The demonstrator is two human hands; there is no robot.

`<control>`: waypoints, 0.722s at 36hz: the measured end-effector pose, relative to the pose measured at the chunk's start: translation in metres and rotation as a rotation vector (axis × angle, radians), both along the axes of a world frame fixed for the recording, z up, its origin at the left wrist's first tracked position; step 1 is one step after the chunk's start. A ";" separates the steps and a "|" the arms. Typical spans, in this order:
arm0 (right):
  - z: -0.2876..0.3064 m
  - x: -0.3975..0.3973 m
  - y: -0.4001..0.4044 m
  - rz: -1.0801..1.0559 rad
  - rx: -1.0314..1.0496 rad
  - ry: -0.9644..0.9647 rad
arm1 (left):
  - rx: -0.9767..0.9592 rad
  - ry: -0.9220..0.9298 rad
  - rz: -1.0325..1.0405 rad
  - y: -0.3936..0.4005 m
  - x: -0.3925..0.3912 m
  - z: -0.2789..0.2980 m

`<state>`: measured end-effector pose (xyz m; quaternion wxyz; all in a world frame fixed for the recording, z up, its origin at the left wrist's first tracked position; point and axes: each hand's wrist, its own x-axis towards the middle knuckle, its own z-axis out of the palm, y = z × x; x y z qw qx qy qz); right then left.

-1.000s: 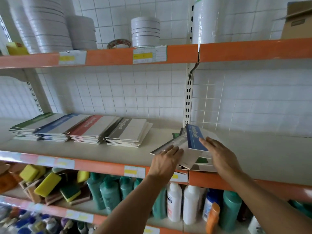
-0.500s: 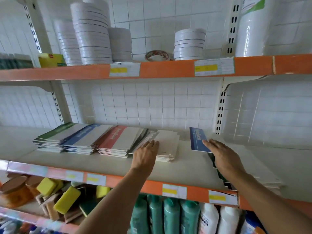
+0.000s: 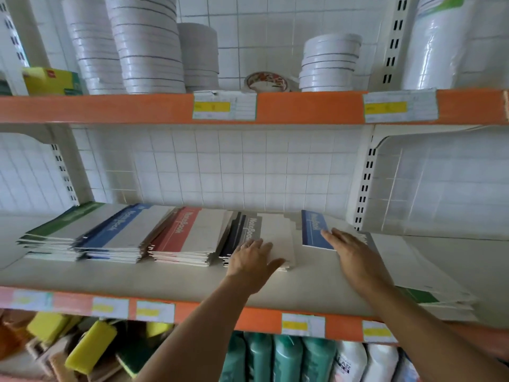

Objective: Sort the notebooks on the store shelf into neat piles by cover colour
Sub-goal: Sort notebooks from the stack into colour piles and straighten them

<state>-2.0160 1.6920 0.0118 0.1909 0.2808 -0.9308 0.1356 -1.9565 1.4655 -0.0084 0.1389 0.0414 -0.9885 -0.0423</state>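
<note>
On the middle shelf (image 3: 170,282) lie side by side a green notebook pile (image 3: 59,230), a blue pile (image 3: 115,232), a red pile (image 3: 184,238) and a grey pile (image 3: 270,238). My left hand (image 3: 252,260) rests flat, fingers straight, on the front of the grey pile. To the right a loose heap of notebooks (image 3: 413,274) spreads out, a green cover showing near its front. A blue notebook (image 3: 314,230) sits on the heap's left end. My right hand (image 3: 348,246) lies on it with straight fingers.
White tape rolls (image 3: 148,45) and a patterned tape roll (image 3: 266,81) stand on the upper shelf, with a wrapped white bundle (image 3: 451,42) at right. Below, yellow sponges (image 3: 91,346) and green bottles (image 3: 286,359) fill the lower shelf. A perforated upright post (image 3: 363,183) splits the bay.
My left hand moved left from the loose heap onto the grey pile and pressed down. My right hand stayed on the blue notebook. The camera swung left and closer.
</note>
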 end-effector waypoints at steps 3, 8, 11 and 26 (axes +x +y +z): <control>-0.002 -0.003 -0.010 0.058 0.004 0.081 | -0.021 0.089 0.056 -0.009 0.013 0.005; -0.001 -0.001 -0.036 0.102 0.017 0.093 | -0.051 0.112 0.175 -0.042 0.044 0.014; 0.011 0.011 -0.050 0.117 0.062 0.001 | -0.083 0.102 0.246 -0.069 0.066 0.020; 0.026 0.076 -0.226 0.250 0.001 0.024 | -0.105 0.070 0.476 -0.227 0.169 0.021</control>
